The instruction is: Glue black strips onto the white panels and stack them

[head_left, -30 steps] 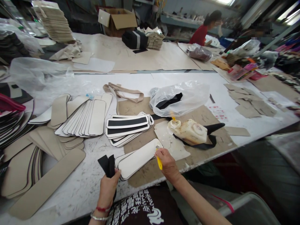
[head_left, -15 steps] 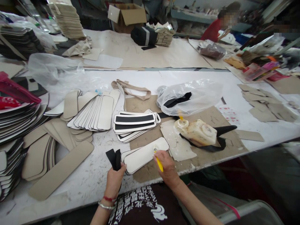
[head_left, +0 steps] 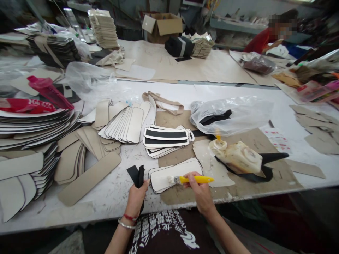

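A brush with a yellow handle (head_left: pixel 202 179) is gripped in my right hand (head_left: pixel 200 192). Its pale bristles lie against the top of a white, round-cornered panel (head_left: pixel 161 178), which rests on at least one similar panel. My left hand (head_left: pixel 138 194) is closed around black strips (head_left: pixel 136 175), whose ends stick up above the fingers, and it sits at the panel's left end. Behind the panel lies a small pile of white panels with black strips on them (head_left: pixel 166 134). To the right, a stained plastic container (head_left: pixel 242 157) lies on its side, with a yellow piece in its opening.
A fan of white panels (head_left: pixel 124 125) and beige panels (head_left: pixel 90 180) spreads to the left, beside taller stacks (head_left: pixel 29 127). A clear plastic bag (head_left: pixel 238 113) with black strips lies behind the container. Across the table are a cardboard box (head_left: pixel 169 26) and a person in red (head_left: pixel 261 38).
The brush has moved left along the panel, and its handle has swung from pointing down toward me to pointing right. My left hand still holds the black strips. The camera view has shifted left.
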### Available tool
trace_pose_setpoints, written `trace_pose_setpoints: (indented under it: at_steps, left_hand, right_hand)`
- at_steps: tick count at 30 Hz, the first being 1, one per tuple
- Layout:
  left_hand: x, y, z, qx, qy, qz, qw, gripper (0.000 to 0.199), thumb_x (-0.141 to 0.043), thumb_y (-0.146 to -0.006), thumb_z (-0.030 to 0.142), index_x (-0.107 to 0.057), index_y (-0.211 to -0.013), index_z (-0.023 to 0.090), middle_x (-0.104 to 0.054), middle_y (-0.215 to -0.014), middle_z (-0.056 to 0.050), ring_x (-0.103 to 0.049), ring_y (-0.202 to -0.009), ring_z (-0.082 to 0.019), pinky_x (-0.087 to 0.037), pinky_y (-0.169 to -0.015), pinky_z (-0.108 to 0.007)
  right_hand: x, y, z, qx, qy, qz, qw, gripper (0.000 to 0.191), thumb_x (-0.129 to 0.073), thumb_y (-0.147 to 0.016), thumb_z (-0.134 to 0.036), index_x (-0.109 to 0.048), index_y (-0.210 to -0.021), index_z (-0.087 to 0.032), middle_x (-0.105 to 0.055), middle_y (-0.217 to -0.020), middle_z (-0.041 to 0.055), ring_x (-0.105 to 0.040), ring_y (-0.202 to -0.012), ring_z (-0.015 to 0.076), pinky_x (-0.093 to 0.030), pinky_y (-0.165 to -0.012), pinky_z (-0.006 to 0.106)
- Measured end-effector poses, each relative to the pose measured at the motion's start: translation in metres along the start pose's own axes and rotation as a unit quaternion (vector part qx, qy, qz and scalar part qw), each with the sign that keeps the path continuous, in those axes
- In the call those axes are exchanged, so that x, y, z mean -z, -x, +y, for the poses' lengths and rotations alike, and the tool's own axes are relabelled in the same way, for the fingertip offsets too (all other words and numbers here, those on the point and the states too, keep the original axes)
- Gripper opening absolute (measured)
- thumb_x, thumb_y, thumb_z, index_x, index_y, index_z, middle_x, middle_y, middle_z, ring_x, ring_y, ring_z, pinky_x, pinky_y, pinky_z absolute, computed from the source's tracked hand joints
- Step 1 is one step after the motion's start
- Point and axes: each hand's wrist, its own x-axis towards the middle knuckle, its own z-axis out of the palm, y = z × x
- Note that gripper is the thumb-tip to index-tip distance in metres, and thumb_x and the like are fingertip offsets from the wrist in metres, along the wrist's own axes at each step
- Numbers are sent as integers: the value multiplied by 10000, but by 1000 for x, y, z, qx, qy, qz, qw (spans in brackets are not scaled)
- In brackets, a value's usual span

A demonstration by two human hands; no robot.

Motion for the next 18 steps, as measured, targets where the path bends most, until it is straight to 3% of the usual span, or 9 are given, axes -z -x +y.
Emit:
trace_pose_setpoints:
  at_steps: [3,6,15,18]
  left_hand:
    - [9,6,7,-21,26,-7,999,415,-590,-608,502,-577,-689,95,-462,-520,29,-371,-449,-77,-277,-424,-215]
    - [12,9,7,-27,23,-12,999,403,-574,-626,494,-584,-692,97,-479,-533,18,-386,-461,-84,-280,-428,-215]
    - [-14,1,-5,-10,-84,25,996,316,-658,-529,394,-616,-667,113,-520,-459,-2,-472,-473,-145,-343,-461,-246]
    - [-17,-1,-6,-19,-112,32,993,257,-637,-546,356,-610,-652,124,-516,-448,-4,-488,-483,-157,-344,-461,-249]
  right_hand:
    - [18,-10,-2,58,34,46,997,314,-408,-825,-441,-517,-698,-176,-551,-695,27,-528,-706,155,-435,-704,287]
    - [24,-16,-1,77,8,35,996,317,-380,-838,-439,-496,-691,-184,-557,-714,35,-542,-758,168,-438,-745,313]
    - [-21,-22,21,69,-88,31,993,286,-354,-855,-409,-486,-735,-186,-586,-758,34,-571,-789,152,-439,-788,324]
    - [-21,-23,28,88,-61,31,994,267,-373,-850,-396,-484,-734,-183,-566,-738,26,-561,-765,147,-438,-776,322]
